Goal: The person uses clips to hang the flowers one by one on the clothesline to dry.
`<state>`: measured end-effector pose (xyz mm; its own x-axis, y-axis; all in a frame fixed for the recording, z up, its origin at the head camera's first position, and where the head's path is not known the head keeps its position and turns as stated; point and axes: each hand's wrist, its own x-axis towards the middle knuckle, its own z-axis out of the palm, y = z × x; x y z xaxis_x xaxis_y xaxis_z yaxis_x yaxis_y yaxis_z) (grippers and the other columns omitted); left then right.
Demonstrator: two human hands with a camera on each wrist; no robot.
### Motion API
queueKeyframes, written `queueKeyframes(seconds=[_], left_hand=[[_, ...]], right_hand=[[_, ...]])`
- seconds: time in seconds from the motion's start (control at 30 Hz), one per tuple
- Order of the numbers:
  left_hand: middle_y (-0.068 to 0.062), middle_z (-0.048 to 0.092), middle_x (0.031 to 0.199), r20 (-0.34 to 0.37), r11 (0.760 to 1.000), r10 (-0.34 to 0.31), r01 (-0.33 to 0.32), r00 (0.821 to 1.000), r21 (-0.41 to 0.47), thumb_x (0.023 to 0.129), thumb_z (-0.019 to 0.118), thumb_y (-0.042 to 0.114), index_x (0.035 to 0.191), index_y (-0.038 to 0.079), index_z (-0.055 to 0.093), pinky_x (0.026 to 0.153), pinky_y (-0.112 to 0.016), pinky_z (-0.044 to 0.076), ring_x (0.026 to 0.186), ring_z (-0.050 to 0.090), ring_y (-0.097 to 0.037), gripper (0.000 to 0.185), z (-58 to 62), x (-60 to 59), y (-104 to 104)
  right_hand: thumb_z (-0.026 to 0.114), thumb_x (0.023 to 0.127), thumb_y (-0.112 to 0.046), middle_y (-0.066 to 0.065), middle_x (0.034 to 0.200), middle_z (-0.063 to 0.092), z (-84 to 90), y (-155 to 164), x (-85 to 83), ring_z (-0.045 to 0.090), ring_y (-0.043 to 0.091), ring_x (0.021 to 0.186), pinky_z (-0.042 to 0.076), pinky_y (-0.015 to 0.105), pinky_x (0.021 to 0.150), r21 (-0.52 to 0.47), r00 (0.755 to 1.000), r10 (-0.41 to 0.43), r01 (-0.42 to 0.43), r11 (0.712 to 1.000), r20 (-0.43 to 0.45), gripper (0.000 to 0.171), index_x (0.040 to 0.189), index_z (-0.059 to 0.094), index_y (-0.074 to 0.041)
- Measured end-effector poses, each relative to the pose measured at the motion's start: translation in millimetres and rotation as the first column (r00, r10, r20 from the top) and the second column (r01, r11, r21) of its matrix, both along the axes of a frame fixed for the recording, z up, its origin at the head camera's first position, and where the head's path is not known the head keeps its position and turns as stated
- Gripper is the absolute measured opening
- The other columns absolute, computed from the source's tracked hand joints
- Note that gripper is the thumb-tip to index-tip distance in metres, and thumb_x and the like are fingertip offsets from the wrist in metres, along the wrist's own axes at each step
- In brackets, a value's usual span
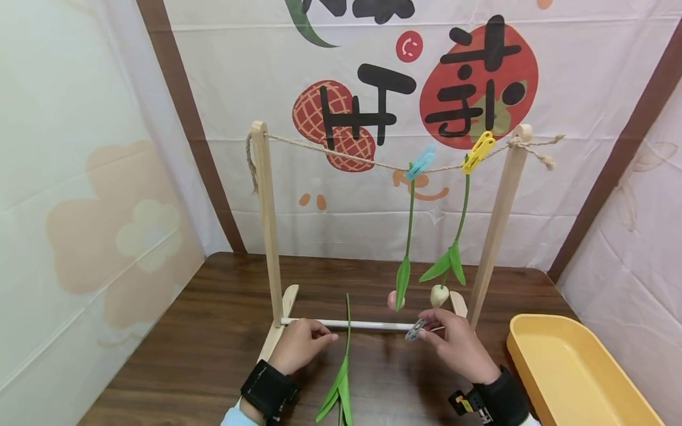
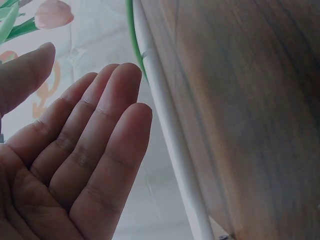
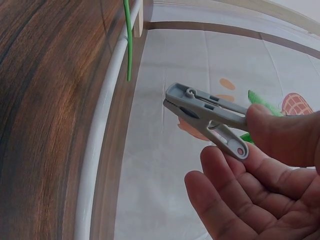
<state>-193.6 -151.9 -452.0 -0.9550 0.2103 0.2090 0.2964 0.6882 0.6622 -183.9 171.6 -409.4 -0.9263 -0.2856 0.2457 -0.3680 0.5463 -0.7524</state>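
Note:
My right hand (image 1: 462, 350) pinches a grey clothespin (image 3: 200, 111) by its handle ends, between thumb and fingers. The clothespin's toothed tip points away from the hand. On the left, my left hand (image 1: 299, 344) holds nothing, and its fingers are extended in the left wrist view. Just right of it lies a green artificial flower stem (image 1: 348, 334) with leaves (image 1: 341, 390), crossing the white rod (image 1: 373, 325); its bloom is out of view. A pink tulip (image 1: 392, 300) hangs upside down from a blue clothespin (image 1: 421, 164), a white tulip (image 1: 439, 295) from a yellow clothespin (image 1: 479, 152).
A twine line (image 1: 325, 149) sags between two wooden posts (image 1: 269, 236), which the white rod joins low down. At the right stands a yellow tray (image 1: 575, 378) on the dark wooden table (image 1: 176, 367). Behind the frame hangs a printed cloth (image 1: 341, 234).

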Motion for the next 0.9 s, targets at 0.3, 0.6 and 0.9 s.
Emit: queueKeyframes(seconds=[0.3,0.6,0.9], left_hand=[[0.012,0.061,0.068,0.001,0.998,-0.043,0.043,0.999,-0.045,0.089,0.071,0.037,0.078,0.017,0.074,0.053,-0.026,0.041,0.057,0.050,-0.005,0.023,6.7,-8.8,4.1],[0.007,0.057,0.054,0.086,0.988,-0.120,0.128,0.989,-0.089,0.087,0.074,0.026,0.069,0.010,0.073,0.046,-0.024,0.036,0.045,0.045,-0.006,0.024,6.5,-25.7,20.9],[0.007,0.052,0.043,0.168,0.982,-0.125,0.146,0.978,-0.121,0.086,0.075,0.029,0.055,0.011,0.067,0.041,-0.024,0.033,0.039,0.048,-0.008,0.036,-6.1,-26.6,32.9]], right_hand=[[0.070,0.089,-0.002,0.001,0.092,0.065,1.0,0.4,0.9,0.062,0.015,0.086,0.052,0.027,0.069,0.003,1.000,0.010,-0.010,1.000,0.006,0.019,0.107,0.065,0.000],[0.071,0.088,-0.002,0.000,0.090,0.065,3.3,-0.8,3.2,0.063,0.015,0.085,0.052,0.027,0.069,-0.013,1.000,0.003,-0.003,1.000,-0.010,0.019,0.106,0.065,-0.001],[0.071,0.088,-0.002,0.000,0.092,0.065,5.8,-0.2,5.4,0.063,0.014,0.086,0.052,0.027,0.069,-0.025,1.000,-0.007,0.006,1.000,-0.005,0.019,0.107,0.065,-0.002]])
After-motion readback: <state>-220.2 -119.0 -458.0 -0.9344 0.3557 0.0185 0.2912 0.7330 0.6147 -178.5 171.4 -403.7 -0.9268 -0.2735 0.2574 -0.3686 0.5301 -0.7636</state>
